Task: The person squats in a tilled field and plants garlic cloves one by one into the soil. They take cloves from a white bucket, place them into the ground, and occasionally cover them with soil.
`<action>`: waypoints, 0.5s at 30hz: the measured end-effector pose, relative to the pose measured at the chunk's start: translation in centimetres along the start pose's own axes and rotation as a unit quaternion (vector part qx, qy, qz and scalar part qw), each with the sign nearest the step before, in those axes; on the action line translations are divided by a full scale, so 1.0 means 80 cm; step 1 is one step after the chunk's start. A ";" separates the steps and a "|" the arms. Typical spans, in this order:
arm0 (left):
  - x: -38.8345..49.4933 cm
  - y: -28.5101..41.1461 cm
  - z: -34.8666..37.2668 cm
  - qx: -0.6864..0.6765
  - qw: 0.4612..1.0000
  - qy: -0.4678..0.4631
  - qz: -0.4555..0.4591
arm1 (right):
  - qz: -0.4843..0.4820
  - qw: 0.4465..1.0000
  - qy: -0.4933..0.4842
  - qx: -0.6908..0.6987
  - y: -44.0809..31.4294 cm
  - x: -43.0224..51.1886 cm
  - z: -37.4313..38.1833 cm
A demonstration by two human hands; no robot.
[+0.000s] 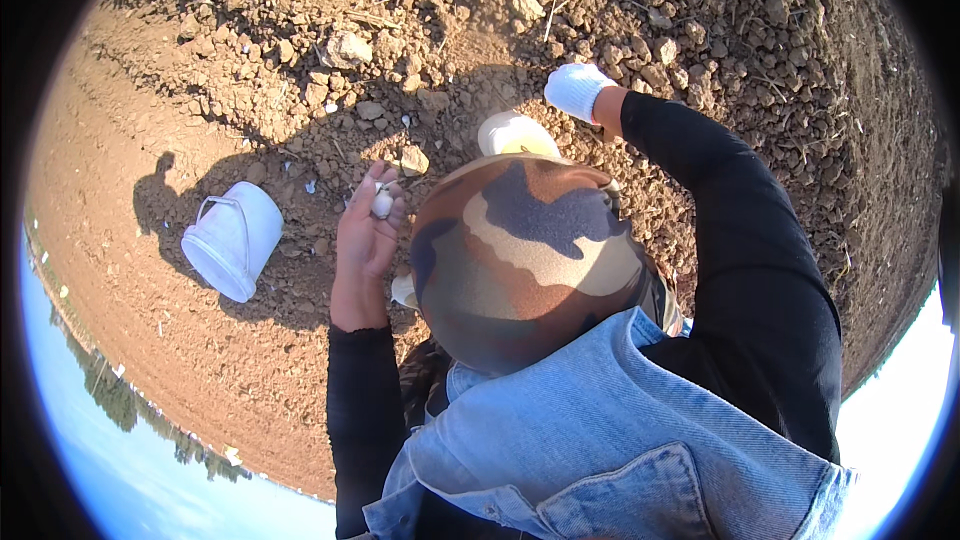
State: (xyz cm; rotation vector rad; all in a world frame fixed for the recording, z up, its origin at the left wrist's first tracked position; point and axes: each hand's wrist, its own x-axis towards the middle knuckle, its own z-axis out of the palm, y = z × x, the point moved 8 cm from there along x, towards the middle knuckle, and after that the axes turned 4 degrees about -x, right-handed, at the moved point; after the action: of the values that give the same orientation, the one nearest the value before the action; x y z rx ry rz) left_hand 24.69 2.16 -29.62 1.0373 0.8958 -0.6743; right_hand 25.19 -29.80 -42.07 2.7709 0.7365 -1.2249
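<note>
My left hand (367, 229) is bare and turned palm up, its fingers curled around small white cloves (382, 202) that look like garlic. To the right, my right hand (576, 92) wears a white knitted glove and is low over the cloddy soil (480, 30). Its fingers are hidden, so I cannot tell whether it holds anything. Between my hands bulges camouflage fabric (525, 232), which covers much of the ground below me. A rounded white thing (506, 133), possibly a shoe tip, shows beyond the fabric.
A white plastic bucket (251, 221) with a wire-like handle stands left of my left hand. Several small white pieces (310, 186) lie scattered on the soil near it. Larger clods (347, 51) lie ahead. Trees (116, 394) line the field's far edge.
</note>
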 end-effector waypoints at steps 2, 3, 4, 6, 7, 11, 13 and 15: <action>0.001 0.003 0.003 -0.001 1.000 -0.003 0.001 | -0.034 0.999 0.020 -0.027 -0.005 0.009 -0.003; 0.002 0.005 0.006 0.000 1.000 -0.006 0.003 | -0.049 0.997 0.027 -0.044 -0.007 0.012 -0.003; 0.003 0.006 0.009 0.000 1.000 -0.012 0.006 | -0.050 0.996 0.037 -0.064 -0.008 0.015 -0.004; 0.006 0.008 0.014 -0.001 1.000 -0.016 0.006 | -0.061 0.993 0.055 -0.085 -0.009 0.020 -0.005; 0.007 0.009 0.017 -0.002 1.000 -0.017 0.007 | -0.070 0.991 0.057 -0.094 -0.011 0.022 -0.004; 0.005 0.011 0.036 -0.051 0.996 -0.066 0.012 | -0.091 0.988 0.069 -0.107 -0.015 0.027 0.000; 0.001 0.013 0.052 -0.083 0.990 -0.114 0.015 | -0.111 0.984 0.078 -0.119 -0.020 0.029 0.003; -0.002 0.017 0.068 -0.092 0.985 -0.148 0.008 | -0.105 0.986 0.063 -0.117 -0.018 0.032 0.008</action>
State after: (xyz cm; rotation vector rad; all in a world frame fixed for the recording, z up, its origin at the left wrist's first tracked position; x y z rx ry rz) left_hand 27.34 -2.34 -27.67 0.7547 0.6757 -0.6972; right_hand 25.60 -27.59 -44.11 2.6467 1.1288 -0.9220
